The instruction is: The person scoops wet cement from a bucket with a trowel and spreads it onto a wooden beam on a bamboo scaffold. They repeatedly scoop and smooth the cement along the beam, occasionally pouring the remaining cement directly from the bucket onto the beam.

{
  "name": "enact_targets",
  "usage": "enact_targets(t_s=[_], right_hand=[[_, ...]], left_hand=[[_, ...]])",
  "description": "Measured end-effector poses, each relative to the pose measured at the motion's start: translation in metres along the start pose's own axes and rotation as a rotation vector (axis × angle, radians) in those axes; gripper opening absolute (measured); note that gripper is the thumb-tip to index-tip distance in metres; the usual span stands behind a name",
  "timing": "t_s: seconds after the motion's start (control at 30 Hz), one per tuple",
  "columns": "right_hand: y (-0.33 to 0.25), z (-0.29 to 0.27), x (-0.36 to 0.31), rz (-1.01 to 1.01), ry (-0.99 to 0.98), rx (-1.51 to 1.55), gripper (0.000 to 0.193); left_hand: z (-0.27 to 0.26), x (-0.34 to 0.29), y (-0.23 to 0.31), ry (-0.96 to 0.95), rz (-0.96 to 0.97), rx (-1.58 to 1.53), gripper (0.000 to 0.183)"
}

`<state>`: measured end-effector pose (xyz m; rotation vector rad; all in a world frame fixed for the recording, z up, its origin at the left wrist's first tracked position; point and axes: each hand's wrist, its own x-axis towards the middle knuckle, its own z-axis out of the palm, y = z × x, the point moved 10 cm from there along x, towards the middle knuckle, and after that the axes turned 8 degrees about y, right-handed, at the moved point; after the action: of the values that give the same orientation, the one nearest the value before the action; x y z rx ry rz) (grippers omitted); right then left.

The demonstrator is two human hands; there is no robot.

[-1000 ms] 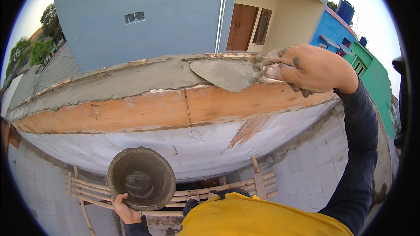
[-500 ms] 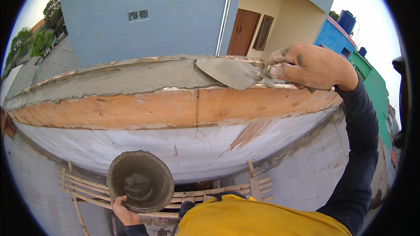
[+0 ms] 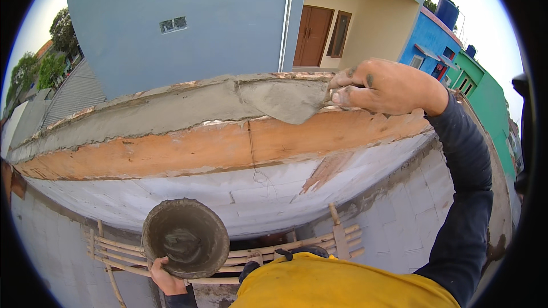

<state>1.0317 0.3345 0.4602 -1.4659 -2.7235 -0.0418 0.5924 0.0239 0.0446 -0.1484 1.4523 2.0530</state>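
My right hand [image 3: 391,86] is closed round the handle end of a trowel [image 3: 288,101], whose blade is coated in grey mortar. The blade lies flat against the wet mortar [image 3: 177,105] along the top of the wall, its tip toward the left and its near edge overhanging an orange wooden board [image 3: 154,151]. Low on the left, my left hand [image 3: 166,278] grips the rim of a dark, mortar-crusted bucket [image 3: 149,239]. A little wet mortar shows in the bottom of the bucket. The trowel's handle is hidden by my right fingers.
Below the board runs a pale block wall [image 3: 188,194] with a thin wire [image 3: 251,148] hanging in front. Bamboo poles [image 3: 123,254] form a scaffold beneath me. Beyond the wall stand a blue-grey house [image 3: 182,51] and a brown door [image 3: 313,35].
The trowel and my right hand have shifted slightly left along the mortar. My left hand still holds the bucket in about the same place. The whole view has turned a little.
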Motion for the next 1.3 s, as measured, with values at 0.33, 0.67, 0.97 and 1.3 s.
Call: enact_targets(t_s=[0.33,0.67,0.97,1.3], right_hand=[[0.094,-0.017,-0.068,0.380,-0.037,-0.047,0.043],[0.182,-0.031,-0.122,0.554,0.089,-0.091,0.051],[0.060,-0.025,-0.039,0.292,0.126,0.214,0.059],[-0.078,-0.015,0.035,-0.012,-0.051,0.025,0.059]], left_hand=[[0.022,-0.012,-0.001,0.029,-0.061,-0.013,0.021],[0.038,-0.036,0.003,0.014,-0.177,0.132,0.026],[0.013,-0.002,-0.003,0.020,0.052,0.003,0.015],[-0.012,0.015,-0.027,0.040,-0.094,-0.117,0.021]])
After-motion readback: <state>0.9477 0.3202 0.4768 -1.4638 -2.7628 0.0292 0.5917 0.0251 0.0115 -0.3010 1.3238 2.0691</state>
